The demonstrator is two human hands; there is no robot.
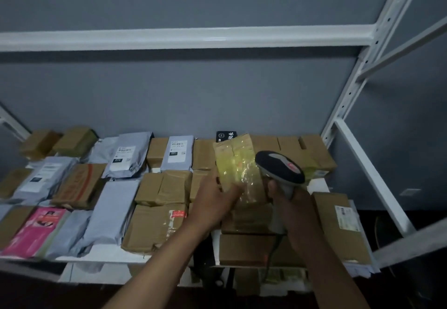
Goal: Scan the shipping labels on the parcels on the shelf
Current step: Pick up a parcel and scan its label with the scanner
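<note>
White metal shelf (321,184) w/ parcels, grey wall behind. Left hand (212,202) grips tilted yellow-taped cardboard parcel (238,168); right hand (294,203) grips grey-black handheld scanner (280,167) just beside it.

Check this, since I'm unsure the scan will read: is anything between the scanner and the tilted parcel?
Nothing visible: the barcode scanner in the right hand sits beside the tape-wrapped parcel, which the left hand tilts up.

The tilted parcel (238,163) was brown paper under glossy, crinkled yellowish tape. Around it lay matt cardboard boxes (162,187) and smooth grey plastic mailers (108,214). The scanner (280,167) was smooth grey-and-black plastic; the shelf (183,38) frame, white painted metal.
</note>
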